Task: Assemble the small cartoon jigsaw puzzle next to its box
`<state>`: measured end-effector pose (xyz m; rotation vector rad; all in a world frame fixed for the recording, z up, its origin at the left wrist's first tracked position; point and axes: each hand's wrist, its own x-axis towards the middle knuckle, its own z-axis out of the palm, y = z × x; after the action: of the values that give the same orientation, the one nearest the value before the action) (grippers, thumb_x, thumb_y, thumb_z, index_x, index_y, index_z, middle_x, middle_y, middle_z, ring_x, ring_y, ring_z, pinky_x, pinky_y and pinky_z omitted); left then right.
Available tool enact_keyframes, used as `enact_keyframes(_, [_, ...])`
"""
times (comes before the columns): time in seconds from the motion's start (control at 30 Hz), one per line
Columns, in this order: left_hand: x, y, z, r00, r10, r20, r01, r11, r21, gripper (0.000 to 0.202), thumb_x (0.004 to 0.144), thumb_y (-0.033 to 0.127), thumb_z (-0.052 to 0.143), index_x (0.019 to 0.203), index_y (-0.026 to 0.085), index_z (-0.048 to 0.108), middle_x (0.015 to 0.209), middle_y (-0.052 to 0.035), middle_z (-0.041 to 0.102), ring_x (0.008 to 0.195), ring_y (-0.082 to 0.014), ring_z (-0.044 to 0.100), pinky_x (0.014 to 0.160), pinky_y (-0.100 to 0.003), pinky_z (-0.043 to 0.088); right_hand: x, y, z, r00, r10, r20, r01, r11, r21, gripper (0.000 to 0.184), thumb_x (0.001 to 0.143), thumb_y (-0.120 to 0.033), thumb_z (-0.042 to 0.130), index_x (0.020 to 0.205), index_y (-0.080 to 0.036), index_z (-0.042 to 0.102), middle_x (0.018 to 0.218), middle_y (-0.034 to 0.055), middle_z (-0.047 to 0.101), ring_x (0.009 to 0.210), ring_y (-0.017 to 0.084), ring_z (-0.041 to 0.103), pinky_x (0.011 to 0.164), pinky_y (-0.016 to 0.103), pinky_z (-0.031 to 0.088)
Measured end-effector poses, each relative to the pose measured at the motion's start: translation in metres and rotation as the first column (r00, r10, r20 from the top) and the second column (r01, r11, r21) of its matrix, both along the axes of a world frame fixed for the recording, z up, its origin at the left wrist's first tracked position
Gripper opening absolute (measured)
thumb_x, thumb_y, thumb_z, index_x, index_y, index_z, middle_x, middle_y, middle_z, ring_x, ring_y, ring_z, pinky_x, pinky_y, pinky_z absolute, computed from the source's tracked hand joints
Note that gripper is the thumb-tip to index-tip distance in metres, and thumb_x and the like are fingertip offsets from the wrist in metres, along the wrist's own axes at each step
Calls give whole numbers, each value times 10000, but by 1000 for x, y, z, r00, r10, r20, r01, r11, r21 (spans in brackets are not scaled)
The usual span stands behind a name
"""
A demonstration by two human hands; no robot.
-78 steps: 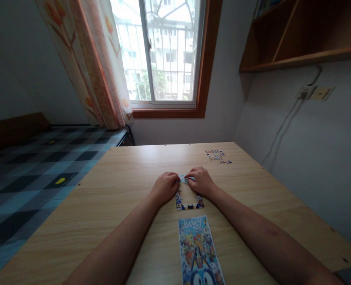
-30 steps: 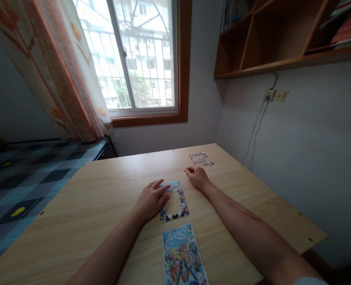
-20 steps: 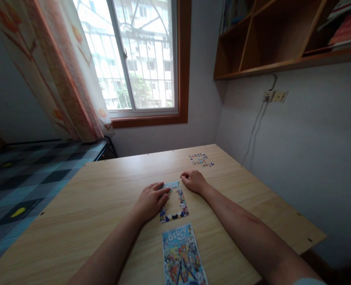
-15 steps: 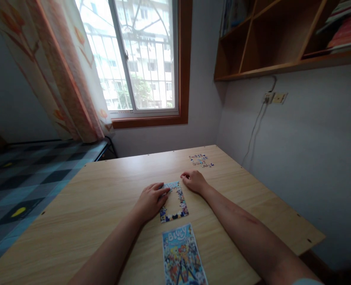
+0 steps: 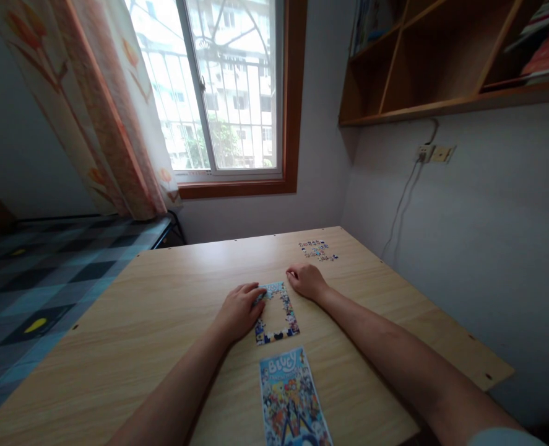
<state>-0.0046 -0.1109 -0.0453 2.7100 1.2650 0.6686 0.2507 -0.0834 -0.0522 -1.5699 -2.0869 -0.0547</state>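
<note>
A small jigsaw frame [image 5: 276, 336], only its border assembled, lies on the wooden table [image 5: 163, 310]. My left hand [image 5: 239, 310] rests flat on the frame's left edge, fingers stretched toward its top left corner. My right hand [image 5: 307, 282] sits just beyond the frame's top right corner, fingers curled under; whether it holds a piece is hidden. A printed picture card [image 5: 293, 396] lies nearer to me, below the frame. A cluster of loose puzzle pieces [image 5: 318, 249] sits at the table's far right.
The wall [image 5: 464, 235] runs close along the table's right edge, with a socket and cable [image 5: 429, 152] on it. A wooden shelf [image 5: 441, 62] hangs above. A window with a curtain [image 5: 116, 124] is behind, and a bed with a checked cover [image 5: 46, 272] stands to the left.
My right hand has left the frame's top edge, gone out toward the loose pieces, and drawn back to the top right corner. My left hand has flattened on the frame's left edge.
</note>
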Motion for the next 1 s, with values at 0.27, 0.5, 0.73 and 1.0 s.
enact_keyframes(0.27, [2, -3, 3, 1000, 13, 28, -12, 999, -31, 430, 903, 292, 564, 1311, 191, 651, 1357, -125, 643, 1252, -296, 585, 1106, -477, 452, 25, 28, 8, 986, -48, 158, 22, 986, 168, 280, 949, -265, 541, 1164, -226, 717, 1074, 108, 700, 1100, 278, 542, 989, 394, 367])
enact_keyframes(0.5, [2, -2, 2, 998, 27, 57, -25, 999, -46, 422, 888, 262, 586, 1302, 209, 647, 1342, -105, 655, 1243, -282, 588, 1106, -467, 448, 43, 62, -1, 942, -334, -11, 332, 931, 153, 243, 939, -251, 533, 1086, -192, 717, 1086, 118, 701, 1037, 272, 546, 900, 374, 359])
enact_keyframes(0.73, [2, -3, 1, 999, 25, 36, -24, 999, -37, 380, 914, 285, 573, 1278, 225, 663, 1328, -95, 661, 1227, -278, 591, 1092, -459, 456, 48, 73, -3, 950, -306, -64, 312, 928, 203, 225, 941, -280, 528, 991, -209, 736, 1032, 104, 711, 1012, 266, 539, 897, 374, 336])
enact_keyframes(1.0, [3, -6, 4, 999, 32, 12, -31, 998, -49, 363, 925, 281, 562, 1266, 227, 678, 1327, -98, 659, 1223, -282, 590, 1092, -474, 458, 80, 85, -8, 873, -438, -214, 478, 855, 201, 267, 884, -281, 574, 1045, -224, 779, 1194, 122, 681, 1134, 302, 505, 996, 436, 323])
